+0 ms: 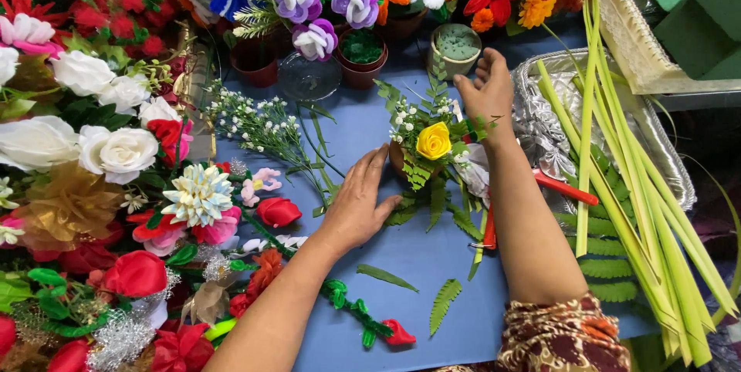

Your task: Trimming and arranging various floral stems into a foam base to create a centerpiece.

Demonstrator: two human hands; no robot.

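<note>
My left hand point(357, 206) rests flat, fingers spread, against the base of the small flower arrangement point(429, 157) on the blue table point(432, 260), gripping nothing. My right hand point(488, 88) hovers open just behind it, fingers loosely curled, empty. The arrangement has a yellow rose point(433, 140) among fern leaves. Red-handled scissors point(540, 187) lie beside my right forearm, near the foil tray point(679, 179) of palm leaves point(641, 210).

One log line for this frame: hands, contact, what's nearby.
left hand: braces small pot arrangement | right hand: open behind it, contact unclear | yellow rose: centre | red scissors: on blue table
</note>
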